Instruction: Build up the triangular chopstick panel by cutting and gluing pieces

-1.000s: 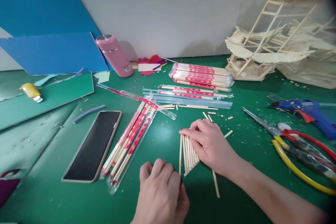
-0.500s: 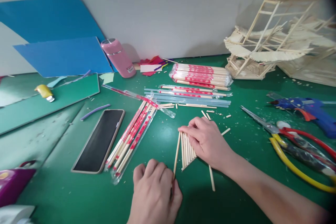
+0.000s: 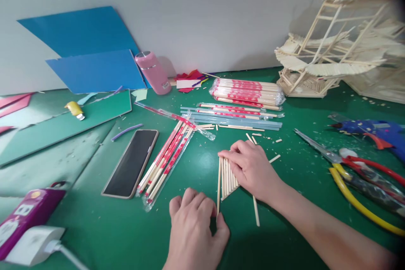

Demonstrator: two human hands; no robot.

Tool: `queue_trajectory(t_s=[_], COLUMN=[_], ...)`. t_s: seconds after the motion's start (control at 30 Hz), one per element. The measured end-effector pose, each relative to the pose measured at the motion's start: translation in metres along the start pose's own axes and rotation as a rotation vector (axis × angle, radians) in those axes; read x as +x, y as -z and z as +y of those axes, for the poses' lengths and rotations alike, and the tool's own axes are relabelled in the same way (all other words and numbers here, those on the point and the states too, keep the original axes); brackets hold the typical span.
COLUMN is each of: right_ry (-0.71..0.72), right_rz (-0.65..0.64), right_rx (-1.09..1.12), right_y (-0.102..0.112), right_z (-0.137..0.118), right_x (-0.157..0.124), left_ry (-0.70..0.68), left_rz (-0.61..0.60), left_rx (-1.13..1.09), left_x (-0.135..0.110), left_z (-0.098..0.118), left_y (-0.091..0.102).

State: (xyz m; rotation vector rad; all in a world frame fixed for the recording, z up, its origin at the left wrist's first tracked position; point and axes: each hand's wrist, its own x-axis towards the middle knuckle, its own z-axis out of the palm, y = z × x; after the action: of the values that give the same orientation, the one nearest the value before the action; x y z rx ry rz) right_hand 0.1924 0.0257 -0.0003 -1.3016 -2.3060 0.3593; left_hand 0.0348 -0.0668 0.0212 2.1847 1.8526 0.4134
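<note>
My right hand (image 3: 251, 169) lies flat with fingers together on a small panel of wooden sticks (image 3: 226, 177) set side by side on the green table (image 3: 95, 223). My left hand (image 3: 195, 228) is curled near the table's front edge and pinches the lower end of a single wooden stick (image 3: 218, 181) that stands at the panel's left side. One loose stick (image 3: 255, 211) pokes out from under my right wrist. Short stick offcuts (image 3: 253, 137) lie just beyond my right hand.
A phone (image 3: 131, 162) and wrapped chopsticks (image 3: 167, 156) lie left of my hands; more packs (image 3: 247, 91) sit farther back. Scissors (image 3: 351, 168) and a blue glue gun (image 3: 373, 131) are at right. A stick model (image 3: 329, 50), pink bottle (image 3: 153, 72), blue sheets (image 3: 95, 69) line the wall.
My left hand has swung the single stick upright against the panel's left edge. The view has shifted left, bringing a purple box and white charger into the lower left corner.
</note>
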Motion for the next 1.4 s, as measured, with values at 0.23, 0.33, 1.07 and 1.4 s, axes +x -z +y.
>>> queue_trajectory(t_s=[0.23,0.33,1.07,1.4], right_ry=[-0.009,-0.011,-0.009,-0.043], right_rz=[-0.005,-0.009,-0.056,-0.053], right_rx=[0.002,0.002,0.052,0.135], right_y=[0.0,0.001,0.005,0.001], right_z=[0.0,0.0,-0.003,0.002], right_x=[0.0,0.0,0.002,0.0], left_ry=[-0.007,-0.007,-0.637,-0.646], left_rz=[0.063,0.064,0.133,0.139], left_rx=[-0.019,-0.03,-0.085,-0.075], left_x=[0.0,0.0,0.033,0.032], left_z=[0.004,0.005,-0.047,-0.05], left_y=[-0.009,-0.011,-0.034,-0.035])
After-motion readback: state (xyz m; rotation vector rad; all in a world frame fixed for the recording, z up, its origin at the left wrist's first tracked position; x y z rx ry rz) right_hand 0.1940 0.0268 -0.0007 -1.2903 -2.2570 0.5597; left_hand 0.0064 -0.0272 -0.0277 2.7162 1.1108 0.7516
